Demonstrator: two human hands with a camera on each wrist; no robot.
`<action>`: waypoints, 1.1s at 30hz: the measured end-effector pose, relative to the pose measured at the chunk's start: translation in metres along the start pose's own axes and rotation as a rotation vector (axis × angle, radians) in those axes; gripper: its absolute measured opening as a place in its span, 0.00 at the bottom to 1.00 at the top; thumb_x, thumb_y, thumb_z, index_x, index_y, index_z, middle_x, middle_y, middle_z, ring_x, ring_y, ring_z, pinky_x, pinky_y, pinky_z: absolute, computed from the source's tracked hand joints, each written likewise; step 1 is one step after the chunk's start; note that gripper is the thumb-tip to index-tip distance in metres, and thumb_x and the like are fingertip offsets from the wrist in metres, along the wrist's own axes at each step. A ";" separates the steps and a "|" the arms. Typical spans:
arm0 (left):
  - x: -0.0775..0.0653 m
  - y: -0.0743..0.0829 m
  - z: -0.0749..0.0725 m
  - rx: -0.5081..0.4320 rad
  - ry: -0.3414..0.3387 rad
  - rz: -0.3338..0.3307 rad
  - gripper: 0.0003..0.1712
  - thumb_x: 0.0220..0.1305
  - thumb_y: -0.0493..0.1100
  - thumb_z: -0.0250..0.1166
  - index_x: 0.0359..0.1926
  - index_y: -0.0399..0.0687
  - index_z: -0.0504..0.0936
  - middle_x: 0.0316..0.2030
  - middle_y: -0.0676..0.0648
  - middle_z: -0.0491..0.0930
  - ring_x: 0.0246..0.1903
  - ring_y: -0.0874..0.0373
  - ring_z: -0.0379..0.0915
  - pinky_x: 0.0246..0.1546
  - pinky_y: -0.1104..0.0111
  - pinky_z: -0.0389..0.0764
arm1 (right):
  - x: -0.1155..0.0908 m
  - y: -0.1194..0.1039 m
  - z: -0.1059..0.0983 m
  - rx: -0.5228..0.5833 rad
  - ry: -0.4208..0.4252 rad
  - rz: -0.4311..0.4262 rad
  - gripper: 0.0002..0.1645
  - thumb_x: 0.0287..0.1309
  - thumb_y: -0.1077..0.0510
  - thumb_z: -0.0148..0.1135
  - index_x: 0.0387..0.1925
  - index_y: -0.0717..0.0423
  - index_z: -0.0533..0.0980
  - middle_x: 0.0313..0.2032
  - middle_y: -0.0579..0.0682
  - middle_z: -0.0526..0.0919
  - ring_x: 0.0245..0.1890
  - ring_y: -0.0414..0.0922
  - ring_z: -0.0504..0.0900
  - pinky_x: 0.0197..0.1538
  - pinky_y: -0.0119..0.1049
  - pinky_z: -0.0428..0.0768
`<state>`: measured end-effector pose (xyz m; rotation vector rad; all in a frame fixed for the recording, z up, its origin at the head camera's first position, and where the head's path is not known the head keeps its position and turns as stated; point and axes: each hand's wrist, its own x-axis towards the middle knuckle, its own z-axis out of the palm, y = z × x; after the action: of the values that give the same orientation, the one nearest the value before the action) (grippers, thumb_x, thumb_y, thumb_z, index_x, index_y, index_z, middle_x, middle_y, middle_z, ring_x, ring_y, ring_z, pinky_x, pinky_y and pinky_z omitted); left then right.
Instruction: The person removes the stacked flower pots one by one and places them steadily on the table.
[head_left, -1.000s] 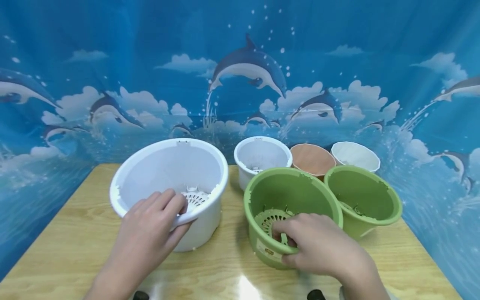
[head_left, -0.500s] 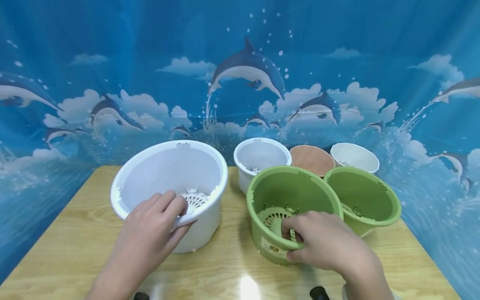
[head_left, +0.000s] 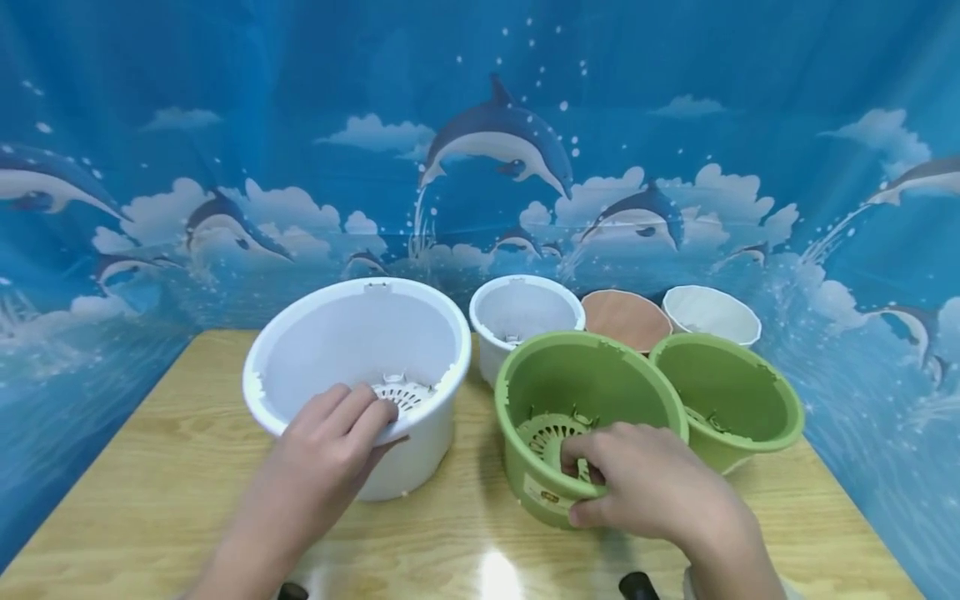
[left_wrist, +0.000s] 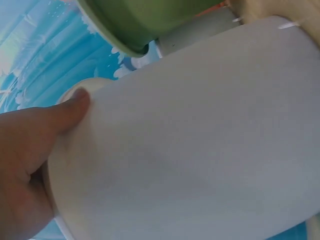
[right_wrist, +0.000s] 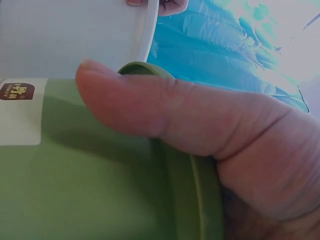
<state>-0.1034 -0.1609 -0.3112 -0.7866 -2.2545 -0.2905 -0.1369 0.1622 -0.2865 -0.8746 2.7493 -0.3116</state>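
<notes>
My left hand grips the near rim of a large white plastic pot, fingers inside and thumb on the outer wall. That pot has a slotted base showing inside. In the left wrist view the thumb presses the white wall near the rim. My right hand holds the near rim of a green pot with a label on its front. The right wrist view shows the thumb against the green outer wall, beside the white label. The fingers inside are partly hidden.
A second green pot stands right of the held one. Behind are a smaller white pot, a terracotta-coloured pot and a white faceted pot. All stand on a wooden table before a dolphin-print curtain.
The large white pot has shifted a little to the right with my left hand. Earlier, the held green pot and my right hand moved slightly right; they have since hardly moved.
</notes>
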 end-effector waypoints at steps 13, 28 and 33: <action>0.008 0.005 0.022 0.006 0.150 0.084 0.10 0.65 0.47 0.62 0.36 0.43 0.79 0.31 0.50 0.77 0.30 0.53 0.72 0.27 0.61 0.72 | 0.003 0.002 0.002 0.021 -0.025 -0.010 0.19 0.40 0.39 0.78 0.29 0.28 0.73 0.19 0.34 0.70 0.23 0.36 0.68 0.29 0.38 0.67; 0.014 0.011 0.033 0.000 0.066 0.040 0.10 0.59 0.46 0.69 0.37 0.47 0.79 0.33 0.51 0.79 0.33 0.54 0.74 0.29 0.62 0.75 | 0.003 0.001 0.003 0.033 -0.034 0.008 0.20 0.39 0.39 0.78 0.30 0.27 0.73 0.19 0.34 0.70 0.23 0.37 0.68 0.29 0.39 0.67; 0.013 0.012 0.027 -0.043 0.067 0.027 0.21 0.59 0.56 0.68 0.46 0.48 0.82 0.42 0.49 0.81 0.43 0.50 0.75 0.42 0.55 0.77 | 0.001 -0.001 0.000 0.041 -0.008 0.023 0.27 0.39 0.30 0.75 0.43 0.26 0.77 0.26 0.31 0.74 0.28 0.35 0.72 0.33 0.39 0.70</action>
<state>-0.1184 -0.1349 -0.3219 -0.8172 -2.1796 -0.3481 -0.1373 0.1605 -0.2866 -0.8310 2.7334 -0.3574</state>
